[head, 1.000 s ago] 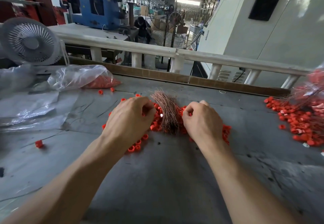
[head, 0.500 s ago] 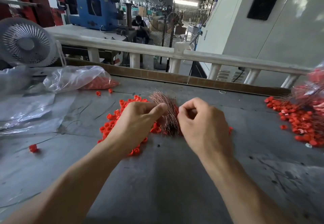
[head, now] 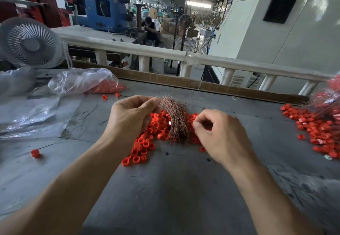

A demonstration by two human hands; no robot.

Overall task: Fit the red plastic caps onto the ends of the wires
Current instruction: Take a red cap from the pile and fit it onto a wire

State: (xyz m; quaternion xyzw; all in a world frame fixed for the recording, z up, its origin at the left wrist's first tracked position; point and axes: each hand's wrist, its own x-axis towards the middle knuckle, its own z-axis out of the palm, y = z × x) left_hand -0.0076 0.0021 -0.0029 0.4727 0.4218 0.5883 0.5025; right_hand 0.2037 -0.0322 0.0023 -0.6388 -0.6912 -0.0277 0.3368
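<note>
Since a moment ago the hands have parted: the left hand (head: 134, 117) pinches the wires (head: 174, 117) lying across the caps (head: 158, 124); the right hand (head: 219, 133) curls, its hold unclear. Wires look thin and springy; grip near the tips

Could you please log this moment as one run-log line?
left hand: pinching wires | right hand: curled, contents unclear | red caps: loose on table
</note>
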